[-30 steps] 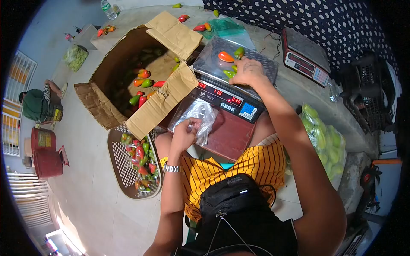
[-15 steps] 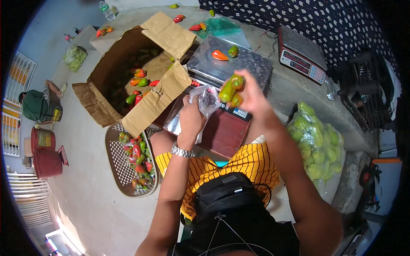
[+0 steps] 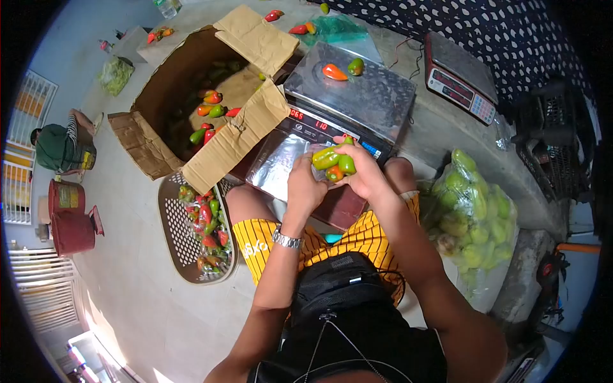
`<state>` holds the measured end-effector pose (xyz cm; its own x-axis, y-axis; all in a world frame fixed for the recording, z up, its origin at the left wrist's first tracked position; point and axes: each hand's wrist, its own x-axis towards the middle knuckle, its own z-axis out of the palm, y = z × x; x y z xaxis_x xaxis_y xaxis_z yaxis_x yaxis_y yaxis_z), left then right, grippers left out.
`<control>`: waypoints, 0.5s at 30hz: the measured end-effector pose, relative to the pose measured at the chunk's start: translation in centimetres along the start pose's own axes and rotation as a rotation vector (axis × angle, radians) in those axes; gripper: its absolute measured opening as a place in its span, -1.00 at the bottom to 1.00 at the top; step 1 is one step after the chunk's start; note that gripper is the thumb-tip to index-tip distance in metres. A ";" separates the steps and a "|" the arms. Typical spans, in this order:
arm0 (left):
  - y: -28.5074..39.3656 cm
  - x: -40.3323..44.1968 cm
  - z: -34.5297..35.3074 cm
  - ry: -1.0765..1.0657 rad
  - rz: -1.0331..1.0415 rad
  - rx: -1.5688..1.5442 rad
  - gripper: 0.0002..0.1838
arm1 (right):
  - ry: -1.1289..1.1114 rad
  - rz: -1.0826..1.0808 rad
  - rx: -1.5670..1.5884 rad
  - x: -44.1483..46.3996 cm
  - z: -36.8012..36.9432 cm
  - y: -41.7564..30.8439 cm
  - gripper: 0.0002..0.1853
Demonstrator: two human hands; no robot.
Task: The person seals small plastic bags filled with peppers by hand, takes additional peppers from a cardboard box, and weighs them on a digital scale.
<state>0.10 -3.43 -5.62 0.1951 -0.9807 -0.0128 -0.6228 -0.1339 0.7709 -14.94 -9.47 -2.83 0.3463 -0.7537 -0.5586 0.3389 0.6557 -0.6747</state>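
Observation:
My right hand (image 3: 365,171) is closed around several green and orange peppers (image 3: 326,158), just in front of the scale's display. Fingers curled, my left hand (image 3: 305,184) grips a clear plastic bag (image 3: 281,165) whose body spreads to the left over the dark red stand. The two hands meet at the peppers, and how far these sit inside the bag's mouth is hidden. Beyond them, the digital scale (image 3: 377,105) carries an orange pepper (image 3: 334,72) and a green pepper (image 3: 355,66) on its steel plate.
An open cardboard box (image 3: 239,143) with loose peppers stands left of the scale. Below it, a plastic basket (image 3: 169,223) holds bagged peppers. At right are a bag of green vegetables (image 3: 476,214) and a second scale (image 3: 461,86). A person (image 3: 60,150) crouches far left.
My right hand has brought the peppers down and left to my left hand at the bag. The bag now lies flatter, and the scale's display is more exposed.

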 end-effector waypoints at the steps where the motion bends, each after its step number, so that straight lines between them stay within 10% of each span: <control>1: 0.1 0.0 0.1 0.004 -0.012 0.008 -0.17 | 0.010 -0.043 -0.070 -0.1 0.1 0.2 -0.40; 9: 1.8 0.6 -0.8 0.112 0.064 0.052 -0.21 | 0.144 -0.417 -0.588 -2.2 2.7 0.4 -0.06; 15: 4.4 0.6 -3.3 -0.068 0.046 -0.020 -0.08 | 0.202 -0.470 -1.093 -3.0 2.6 -1.1 -0.19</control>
<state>0.00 -4.16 -0.12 0.1146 -0.9932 -0.0196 -0.6144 -0.0864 0.7843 -14.05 -7.82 0.85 0.2117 -0.9660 -0.1485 -0.5583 0.0052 -0.8296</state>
